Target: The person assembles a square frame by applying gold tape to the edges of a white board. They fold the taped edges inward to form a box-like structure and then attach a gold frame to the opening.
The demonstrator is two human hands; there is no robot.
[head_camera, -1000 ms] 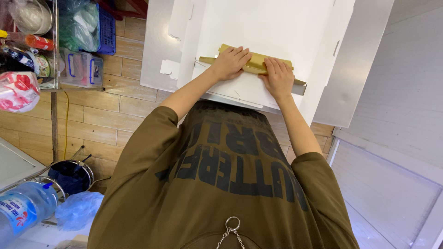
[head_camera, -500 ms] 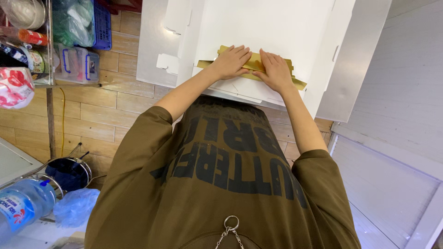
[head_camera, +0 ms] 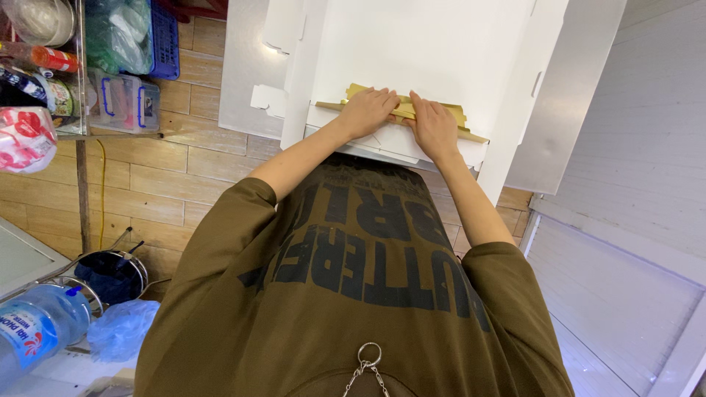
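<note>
Upper centre of frame: left hand (head_camera: 365,110) and right hand (head_camera: 434,126) press flat, fingers extended, on gold card (head_camera: 401,109) inside white box (head_camera: 412,51).

Since a second ago, the flat gold cardboard strip (head_camera: 430,110) has been pressed further down onto the lower edge of the open white cardboard box (head_camera: 412,51), so that less of its gold face is seen and its two ends are shown sticking out past the hands. The left hand (head_camera: 365,112) and the right hand (head_camera: 434,126) have been drawn closer together over the strip, their fingers now nearly meeting at the middle. The strip, level before, is now tilted, with its right end lower.
</note>
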